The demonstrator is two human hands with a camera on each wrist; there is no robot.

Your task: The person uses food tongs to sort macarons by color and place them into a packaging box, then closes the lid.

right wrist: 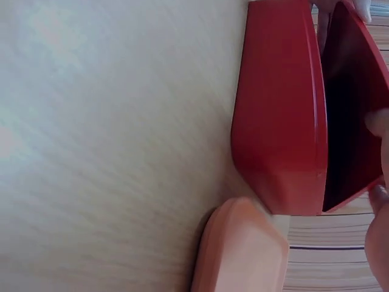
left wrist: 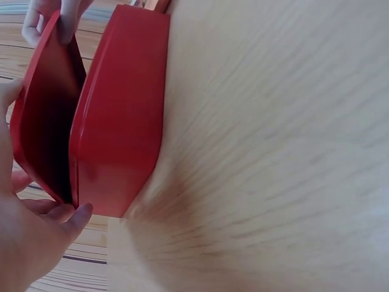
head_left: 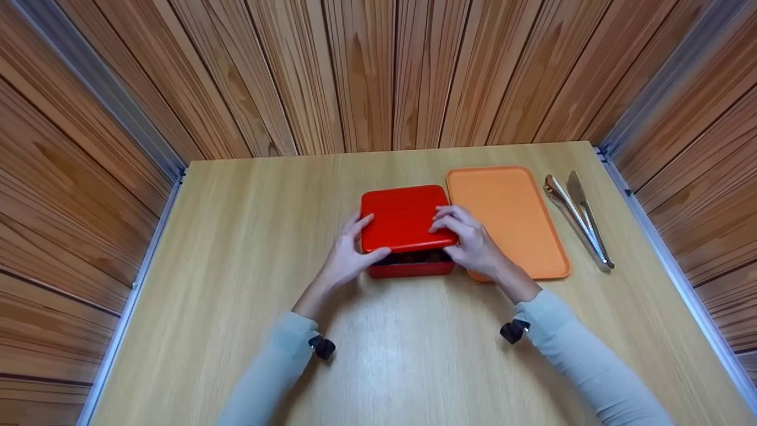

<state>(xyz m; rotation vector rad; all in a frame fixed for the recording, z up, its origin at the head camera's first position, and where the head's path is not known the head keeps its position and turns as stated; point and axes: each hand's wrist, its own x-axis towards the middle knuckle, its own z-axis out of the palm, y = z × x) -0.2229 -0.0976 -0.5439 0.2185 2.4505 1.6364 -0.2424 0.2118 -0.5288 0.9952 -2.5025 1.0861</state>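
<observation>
A red lid [head_left: 408,218] sits tilted over a red rectangular box [head_left: 411,271], its near edge raised so that a dark gap shows at the front. My left hand [head_left: 348,255] holds the lid's left side, thumb at the near corner and fingertips along the left edge. In the left wrist view, fingers of the left hand [left wrist: 42,237] also touch the box's side by the seam. With fingers on top and thumb beneath the near right corner, my right hand [head_left: 470,241] pinches the lid. Dark shapes inside the box are too shaded to tell.
An orange tray [head_left: 502,219] lies flat just right of the box, partly under the right hand and wrist. Further right, metal tongs [head_left: 582,228] lie spread on the wooden table [head_left: 236,266]. Wood-panelled walls [head_left: 366,77] stand behind and at both sides.
</observation>
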